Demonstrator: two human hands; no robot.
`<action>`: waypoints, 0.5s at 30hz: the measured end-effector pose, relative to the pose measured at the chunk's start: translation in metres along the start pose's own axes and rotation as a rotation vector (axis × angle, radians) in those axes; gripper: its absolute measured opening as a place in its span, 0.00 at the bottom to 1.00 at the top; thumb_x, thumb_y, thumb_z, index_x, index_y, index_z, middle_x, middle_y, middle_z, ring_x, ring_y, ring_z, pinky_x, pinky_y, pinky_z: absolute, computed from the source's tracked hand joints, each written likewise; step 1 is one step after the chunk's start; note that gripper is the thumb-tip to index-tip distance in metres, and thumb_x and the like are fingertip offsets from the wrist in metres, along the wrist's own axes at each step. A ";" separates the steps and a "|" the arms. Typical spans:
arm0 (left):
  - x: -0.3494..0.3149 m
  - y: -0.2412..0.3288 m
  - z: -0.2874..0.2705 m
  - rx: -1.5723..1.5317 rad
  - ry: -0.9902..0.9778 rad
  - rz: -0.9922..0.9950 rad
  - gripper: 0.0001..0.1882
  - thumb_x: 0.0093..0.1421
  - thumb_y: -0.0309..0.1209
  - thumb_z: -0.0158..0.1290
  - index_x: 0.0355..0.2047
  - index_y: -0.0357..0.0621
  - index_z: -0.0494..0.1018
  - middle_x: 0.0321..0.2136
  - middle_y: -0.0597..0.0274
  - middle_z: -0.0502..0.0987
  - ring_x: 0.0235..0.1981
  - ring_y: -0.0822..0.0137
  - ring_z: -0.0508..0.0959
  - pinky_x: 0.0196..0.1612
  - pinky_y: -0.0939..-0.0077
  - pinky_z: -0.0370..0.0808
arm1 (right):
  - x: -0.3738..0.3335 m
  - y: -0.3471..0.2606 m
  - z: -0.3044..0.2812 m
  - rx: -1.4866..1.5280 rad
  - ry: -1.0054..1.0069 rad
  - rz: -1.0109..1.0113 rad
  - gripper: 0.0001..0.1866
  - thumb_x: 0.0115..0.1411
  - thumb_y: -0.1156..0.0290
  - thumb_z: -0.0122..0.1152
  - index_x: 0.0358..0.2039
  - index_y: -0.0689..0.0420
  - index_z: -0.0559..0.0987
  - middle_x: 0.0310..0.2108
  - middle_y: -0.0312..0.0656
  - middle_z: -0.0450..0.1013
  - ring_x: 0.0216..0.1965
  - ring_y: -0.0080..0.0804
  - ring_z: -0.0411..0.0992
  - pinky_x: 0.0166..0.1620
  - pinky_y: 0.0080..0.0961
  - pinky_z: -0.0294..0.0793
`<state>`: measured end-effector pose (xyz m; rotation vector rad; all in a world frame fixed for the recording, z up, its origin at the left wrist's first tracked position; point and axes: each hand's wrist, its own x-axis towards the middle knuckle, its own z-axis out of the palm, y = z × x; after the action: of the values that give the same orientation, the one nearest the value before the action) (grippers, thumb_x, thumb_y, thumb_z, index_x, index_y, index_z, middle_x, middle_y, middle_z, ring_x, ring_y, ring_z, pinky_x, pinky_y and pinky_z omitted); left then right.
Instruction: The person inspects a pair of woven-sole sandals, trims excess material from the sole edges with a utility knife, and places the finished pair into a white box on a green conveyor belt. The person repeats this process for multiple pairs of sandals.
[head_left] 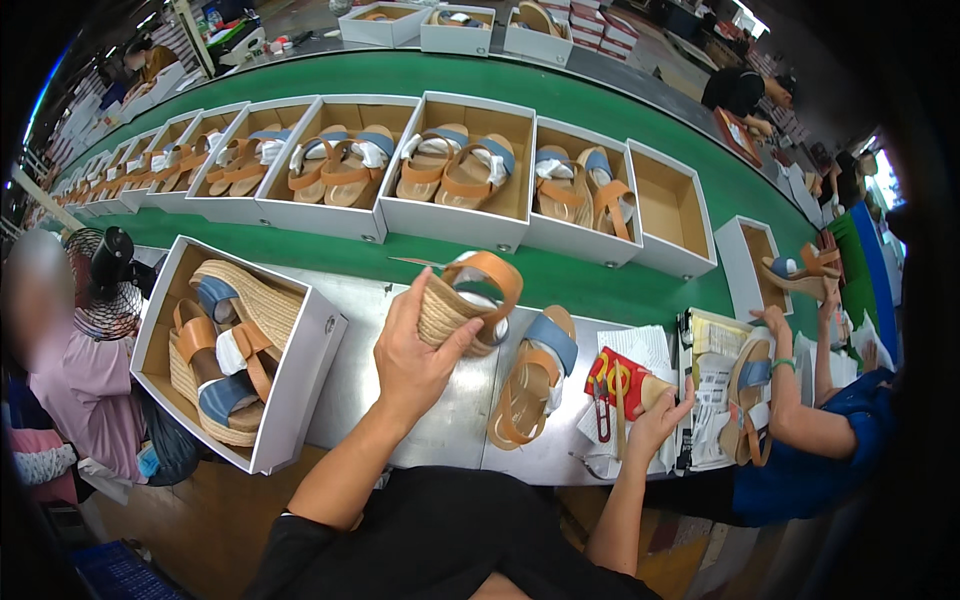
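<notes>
My left hand (pixel 410 355) is closed around the woven wedge heel of a sandal (pixel 455 310), held up above the metal table. Its tan ankle strap points up and right. Another sandal (pixel 535 385), with blue and tan straps and white wrapping, lies on the table between my hands. At the right, my right hand (pixel 655 425) has its fingers curled round a small beige piece (pixel 654 390) whose kind I cannot make out. Beside those fingers lie a red and yellow packet (pixel 622 372), red-handled snips (pixel 602 412) and a thin wooden stick (pixel 620 425).
An open white box (pixel 290 400) with a pair of sandals stands at left. Several boxed pairs line the green belt (pixel 400 252), ending with an empty box (pixel 672 205). A co-worker (pixel 815 440) at right handles a sandal (pixel 800 270); another person (pixel 95 385) sits left by a fan (pixel 110 270).
</notes>
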<state>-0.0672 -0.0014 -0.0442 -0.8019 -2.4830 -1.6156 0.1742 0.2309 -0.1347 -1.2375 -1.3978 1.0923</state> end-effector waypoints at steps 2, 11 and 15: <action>0.003 0.008 -0.010 0.085 0.013 0.128 0.38 0.50 0.41 0.69 0.58 0.36 0.70 0.42 0.50 0.79 0.39 0.53 0.82 0.41 0.66 0.79 | 0.002 -0.023 0.005 0.294 -0.271 0.163 0.18 0.72 0.69 0.48 0.60 0.55 0.64 0.37 0.41 0.72 0.21 0.17 0.65 0.20 0.14 0.63; -0.006 0.063 -0.079 0.013 -0.421 0.029 0.36 0.45 0.35 0.71 0.54 0.32 0.74 0.35 0.47 0.83 0.35 0.63 0.84 0.42 0.71 0.78 | -0.102 -0.158 0.085 0.256 -0.821 -0.854 0.20 0.57 0.81 0.62 0.48 0.58 0.67 0.31 0.46 0.74 0.23 0.30 0.72 0.25 0.24 0.73; -0.017 0.066 -0.080 -0.007 -0.454 0.027 0.36 0.45 0.35 0.71 0.55 0.33 0.74 0.34 0.46 0.82 0.35 0.63 0.84 0.41 0.71 0.78 | -0.114 -0.159 0.081 0.227 -0.824 -0.841 0.18 0.53 0.83 0.65 0.43 0.59 0.71 0.29 0.46 0.76 0.28 0.35 0.75 0.32 0.29 0.74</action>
<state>-0.0399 -0.0568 0.0406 -1.3272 -2.7337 -1.5763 0.0751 0.1004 -0.0011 0.0805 -2.0400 1.1112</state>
